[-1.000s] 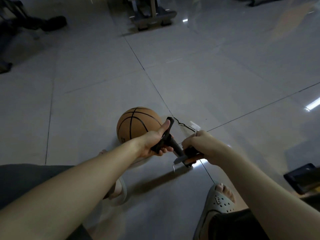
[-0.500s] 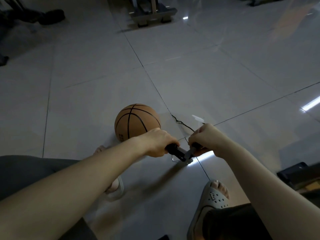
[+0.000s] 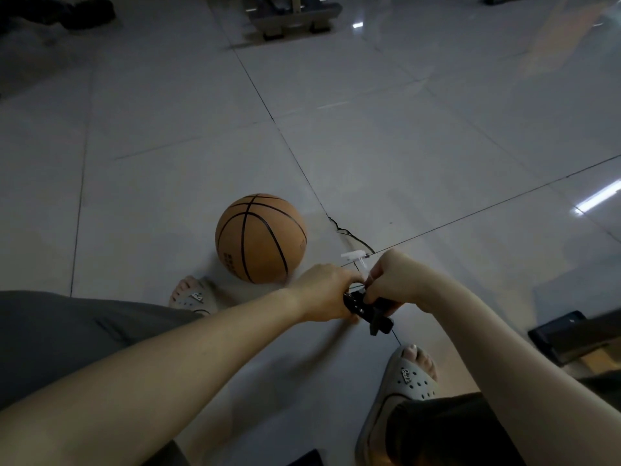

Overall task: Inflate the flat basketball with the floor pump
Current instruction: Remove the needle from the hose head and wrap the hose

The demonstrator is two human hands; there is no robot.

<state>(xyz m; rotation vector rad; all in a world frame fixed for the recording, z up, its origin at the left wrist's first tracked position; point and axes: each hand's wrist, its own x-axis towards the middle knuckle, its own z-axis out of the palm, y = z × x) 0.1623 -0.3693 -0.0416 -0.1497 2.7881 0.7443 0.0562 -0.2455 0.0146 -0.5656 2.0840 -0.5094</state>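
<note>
Gripping the black floor pump point(image 3: 364, 309) in the left hand point(image 3: 322, 292), fingers curled tight round its body, and pinching at something small on the pump with the right hand point(image 3: 400, 280), fingertips pressed together; too small to be telling what. Having drawn the hands closer together than a second ago, and no longer showing the bar that was poking up past the left thumb. Leaving the basketball point(image 3: 260, 237) untouched on the tiled floor point(image 3: 403, 146), just beyond the left hand, lying where it was lying before, with a white plastic piece point(image 3: 353, 255) just beside the right hand. Seeing no hose or needle reaching the ball. Judging from that: still readying the pump, probably working on its nozzle, not yet pumping; needing a connection to the ball's valve next.
</note>
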